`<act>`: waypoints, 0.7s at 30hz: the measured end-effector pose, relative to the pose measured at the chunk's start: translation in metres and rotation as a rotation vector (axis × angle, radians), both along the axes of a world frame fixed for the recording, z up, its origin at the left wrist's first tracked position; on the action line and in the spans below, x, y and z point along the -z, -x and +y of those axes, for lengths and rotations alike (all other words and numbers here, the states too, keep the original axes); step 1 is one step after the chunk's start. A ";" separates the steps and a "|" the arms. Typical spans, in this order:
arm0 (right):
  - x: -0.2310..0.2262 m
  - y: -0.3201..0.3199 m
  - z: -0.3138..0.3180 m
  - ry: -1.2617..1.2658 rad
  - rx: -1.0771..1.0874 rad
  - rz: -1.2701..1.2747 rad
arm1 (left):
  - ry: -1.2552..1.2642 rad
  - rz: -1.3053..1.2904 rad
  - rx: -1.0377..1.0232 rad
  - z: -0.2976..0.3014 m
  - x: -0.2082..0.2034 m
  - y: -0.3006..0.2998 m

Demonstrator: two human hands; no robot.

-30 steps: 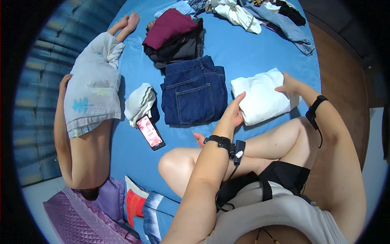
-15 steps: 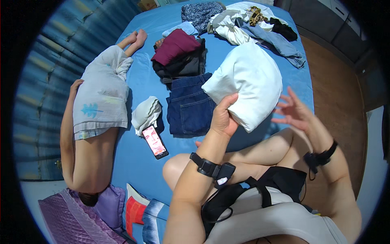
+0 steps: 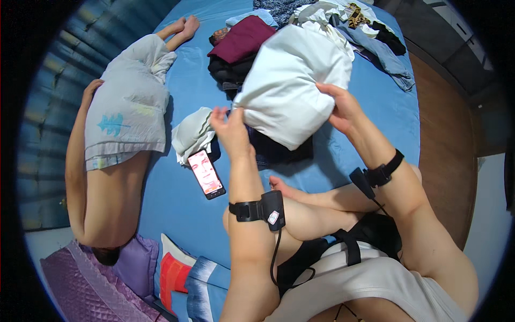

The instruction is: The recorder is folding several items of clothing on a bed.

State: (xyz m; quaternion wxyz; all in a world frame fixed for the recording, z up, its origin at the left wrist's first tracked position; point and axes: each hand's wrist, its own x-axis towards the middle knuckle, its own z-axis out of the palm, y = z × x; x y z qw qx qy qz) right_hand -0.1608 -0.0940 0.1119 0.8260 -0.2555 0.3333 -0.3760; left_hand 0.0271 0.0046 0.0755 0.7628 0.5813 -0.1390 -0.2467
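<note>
A folded white cloth (image 3: 295, 80), perhaps a garment, hangs above the bed in front of me. My right hand (image 3: 343, 110) pinches its right edge, thumb on top and fingers tucked behind. At its lower left corner, my left hand (image 3: 232, 131) has its fingers apart, with the thumb close against the cloth; whether they touch I cannot make out. Beneath the cloth lie folded dark blue jeans (image 3: 279, 150), mostly covered from view. Behind it stands a stack of folded clothes with a maroon piece (image 3: 244, 40) on top.
A phone with a lit screen (image 3: 205, 173) leans by a small white folded pile (image 3: 192, 134). Another person (image 3: 120, 107) lies along the bed's left side. Loose clothes (image 3: 370, 40) heap at the far right. Pillows (image 3: 174, 273) sit at the near left of the blue bed (image 3: 386, 123).
The white cloth has moved left and spread wider. My right hand, earlier apart from it, now grips its right edge. My left hand has shifted left and its fingers have opened.
</note>
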 end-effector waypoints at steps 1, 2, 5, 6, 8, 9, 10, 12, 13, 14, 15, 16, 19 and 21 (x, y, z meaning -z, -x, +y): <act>0.001 -0.010 -0.004 0.012 0.032 -0.007 | 0.000 -0.095 -0.046 0.002 -0.008 -0.003; 0.007 -0.020 -0.005 -0.006 0.081 -0.082 | -0.002 -0.149 -0.082 0.001 -0.010 -0.006; 0.031 -0.047 0.018 -0.123 0.219 -0.387 | -0.066 -0.338 -0.213 0.000 -0.004 -0.021; 0.043 -0.059 0.028 -0.193 0.278 -0.417 | -0.159 -0.538 -0.237 0.002 -0.010 -0.022; 0.077 -0.070 0.049 -0.318 0.329 -0.319 | -0.229 -0.858 -0.165 0.000 -0.009 -0.014; 0.096 -0.074 0.060 -0.388 0.301 -0.207 | -0.313 -0.918 0.016 -0.001 0.001 -0.017; 0.123 -0.071 0.068 -0.400 0.198 -0.057 | -0.346 -0.871 0.261 -0.008 0.022 -0.016; 0.141 -0.060 0.070 -0.415 0.109 0.096 | -0.621 -0.892 0.623 -0.013 0.028 0.007; 0.136 -0.058 0.070 -0.434 0.058 0.112 | -0.870 -0.959 0.725 -0.011 0.016 0.022; 0.130 -0.056 0.070 -0.451 0.007 0.128 | -0.839 -0.944 0.664 -0.016 0.032 0.021; 0.122 -0.053 0.074 -0.455 0.008 0.126 | -0.842 -0.945 0.666 -0.015 0.032 0.019; 0.110 -0.049 0.074 -0.470 -0.166 0.203 | -0.856 -0.946 0.627 -0.017 0.031 0.016; 0.065 -0.036 0.085 -0.163 -0.518 0.347 | -0.818 -0.985 0.532 -0.021 0.031 0.017; 0.045 -0.034 0.072 0.770 -0.411 0.715 | -0.460 -1.007 0.465 -0.026 0.029 0.014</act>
